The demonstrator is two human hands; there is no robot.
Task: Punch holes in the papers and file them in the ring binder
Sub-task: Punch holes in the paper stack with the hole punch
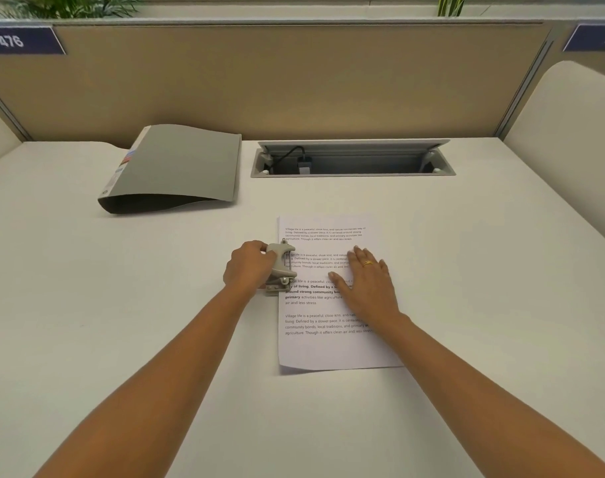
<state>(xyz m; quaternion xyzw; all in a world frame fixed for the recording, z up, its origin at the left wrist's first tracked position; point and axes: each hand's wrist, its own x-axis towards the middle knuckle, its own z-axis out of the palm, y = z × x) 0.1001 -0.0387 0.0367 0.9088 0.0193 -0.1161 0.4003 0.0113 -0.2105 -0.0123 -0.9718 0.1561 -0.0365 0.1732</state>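
The left hand (249,267) is closed around the punch (281,269), which sits over the left edge of the papers (328,346). The right hand (366,281) lies flat and open on the papers, fingers spread. The binder (180,167) lies closed beyond the papers, to their left, on the table (121,305).

1. This is an office.
2. A white table (121,305) sits inside tan divider walls (294,81), like a work booth.
3. Blue number signs (21,40) hang on the wall; one says 476.
4. A slot (353,159) in the table holds a plug and a cord.
5. A gray ring binder (180,163) and printed papers (328,350) lie on the table.
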